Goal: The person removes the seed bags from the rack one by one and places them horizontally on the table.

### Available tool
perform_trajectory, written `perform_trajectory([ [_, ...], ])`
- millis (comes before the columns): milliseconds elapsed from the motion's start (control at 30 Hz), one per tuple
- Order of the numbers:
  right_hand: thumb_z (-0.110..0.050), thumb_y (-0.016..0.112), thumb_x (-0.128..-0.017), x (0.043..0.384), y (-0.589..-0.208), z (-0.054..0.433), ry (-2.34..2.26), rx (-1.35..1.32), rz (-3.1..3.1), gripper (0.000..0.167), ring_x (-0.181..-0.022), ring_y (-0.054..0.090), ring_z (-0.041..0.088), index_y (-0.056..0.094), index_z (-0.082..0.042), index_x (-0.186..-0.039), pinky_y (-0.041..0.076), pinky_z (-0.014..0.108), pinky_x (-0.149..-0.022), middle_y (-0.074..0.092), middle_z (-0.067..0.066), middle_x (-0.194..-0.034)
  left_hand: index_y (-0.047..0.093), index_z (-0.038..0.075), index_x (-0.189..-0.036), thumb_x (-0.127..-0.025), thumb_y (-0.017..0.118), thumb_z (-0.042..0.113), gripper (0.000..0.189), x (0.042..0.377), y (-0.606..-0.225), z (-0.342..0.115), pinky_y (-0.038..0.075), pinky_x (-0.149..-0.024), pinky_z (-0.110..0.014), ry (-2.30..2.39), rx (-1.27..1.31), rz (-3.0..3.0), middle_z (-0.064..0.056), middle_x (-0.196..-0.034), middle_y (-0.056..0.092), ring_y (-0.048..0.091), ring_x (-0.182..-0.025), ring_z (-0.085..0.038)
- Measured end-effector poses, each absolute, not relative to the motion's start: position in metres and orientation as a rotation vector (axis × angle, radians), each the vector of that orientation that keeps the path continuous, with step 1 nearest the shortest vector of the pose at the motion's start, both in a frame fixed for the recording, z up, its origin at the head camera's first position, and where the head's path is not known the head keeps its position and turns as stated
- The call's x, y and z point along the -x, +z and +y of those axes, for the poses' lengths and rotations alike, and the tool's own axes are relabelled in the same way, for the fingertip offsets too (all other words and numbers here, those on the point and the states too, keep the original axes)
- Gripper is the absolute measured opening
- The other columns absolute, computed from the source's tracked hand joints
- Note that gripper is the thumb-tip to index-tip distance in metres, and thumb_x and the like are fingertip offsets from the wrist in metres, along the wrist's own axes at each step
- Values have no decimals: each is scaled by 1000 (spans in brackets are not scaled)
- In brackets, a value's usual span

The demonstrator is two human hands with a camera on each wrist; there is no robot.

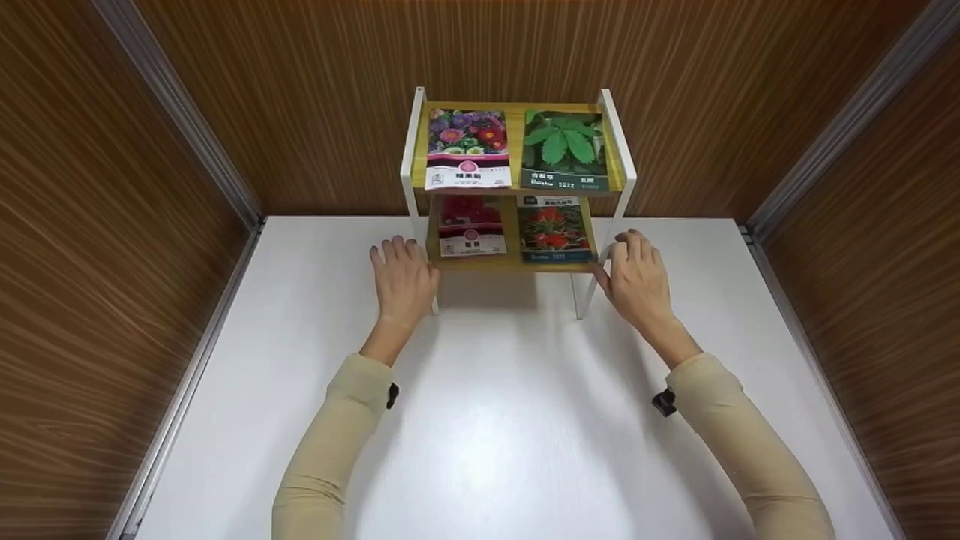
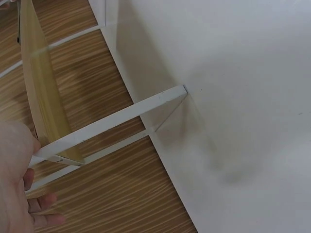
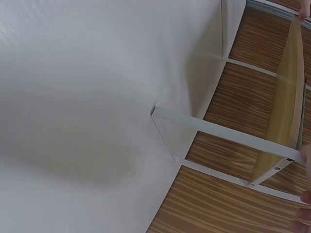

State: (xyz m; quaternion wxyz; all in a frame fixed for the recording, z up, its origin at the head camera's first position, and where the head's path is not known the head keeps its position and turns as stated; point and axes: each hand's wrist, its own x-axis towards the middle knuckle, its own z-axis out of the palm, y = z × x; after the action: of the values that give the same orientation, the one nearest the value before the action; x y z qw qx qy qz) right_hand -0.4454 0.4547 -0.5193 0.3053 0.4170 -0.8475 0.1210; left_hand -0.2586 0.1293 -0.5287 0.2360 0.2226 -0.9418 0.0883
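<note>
White surface (image 1: pixel 480 420): spreading beneath both hands and carrying the shelf.
Two-tier shelf (image 1: pixel 516 193): standing between the left grip (image 1: pixel 405 277) and the right grip (image 1: pixel 636 276), its open front facing the beige sleeves (image 1: pixel 322 457), its long axis running sideways from grip to grip, its white legs (image 2: pixel 114 121) rising upright.
Upper board (image 1: pixel 516 142): sitting above both grips, holding a mixed-flower packet (image 1: pixel 468 148) on the left-grip side and a green-leaf packet (image 1: pixel 564 150) on the right-grip side.
Lower board (image 1: pixel 513 244): lying between the grips, holding a magenta-flower packet (image 1: pixel 472 225) nearer the left and a red-flower packet (image 1: pixel 555 231) nearer the right.
Left grip: clamping the shelf's left side beside the lower board.
Right grip: clamping its right side likewise.
</note>
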Motion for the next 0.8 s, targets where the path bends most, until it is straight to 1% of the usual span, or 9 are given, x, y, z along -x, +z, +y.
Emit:
perform_trajectory([
  [100,-29,72,-101,443,-517,455,312,-1102,-2258,36,-120,61,49,53,1,-104,57,59,-90,59,29,-123,61,-12,-128,-101,55,30,51,257,-528,129,47,-109,-63,245,-607,-2588,-30,-125,66,62,-120,-45],
  [233,-30,72,-101,440,-511,456,290,-1094,-2312,35,-113,62,48,54,0,-106,57,58,-89,59,28,-124,60,-11,-133,-103,55,34,54,254,-525,128,47,-110,-63,245,-603,-2628,-30,-130,65,61,-123,-45],
  [400,-30,71,-101,432,-503,457,280,-1084,-2384,35,-112,61,47,57,0,-110,57,58,-87,59,28,-126,60,-8,-134,-103,52,38,56,248,-520,126,50,-108,-61,202,-601,-2672,-28,-131,65,61,-124,-44],
  [500,-33,72,-100,428,-498,458,290,-1058,-2419,37,-110,62,47,59,0,-113,57,58,-83,59,27,-127,61,-7,-130,-102,53,38,53,244,-517,126,53,-101,-58,151,-596,-2651,-27,-126,66,62,-118,-43],
  [633,-34,73,-98,419,-492,462,351,-992,-2460,41,-103,63,47,63,2,-115,58,57,-74,61,28,-122,62,-7,-118,-103,58,39,49,237,-511,129,56,-86,-53,97,-561,-2581,-24,-112,68,65,-105,-40],
  [733,-32,72,-99,410,-487,464,449,-933,-2482,41,-99,65,48,66,5,-114,60,59,-71,64,30,-117,63,-7,-109,-104,58,41,48,231,-505,132,57,-75,-49,66,-523,-2540,-22,-103,68,66,-96,-39],
  [800,-31,71,-99,405,-484,466,507,-898,-2486,42,-99,66,49,67,7,-114,61,60,-71,66,31,-114,63,-7,-106,-105,58,41,49,227,-501,134,57,-70,-48,30,-496,-2531,-22,-99,68,65,-92,-38],
])
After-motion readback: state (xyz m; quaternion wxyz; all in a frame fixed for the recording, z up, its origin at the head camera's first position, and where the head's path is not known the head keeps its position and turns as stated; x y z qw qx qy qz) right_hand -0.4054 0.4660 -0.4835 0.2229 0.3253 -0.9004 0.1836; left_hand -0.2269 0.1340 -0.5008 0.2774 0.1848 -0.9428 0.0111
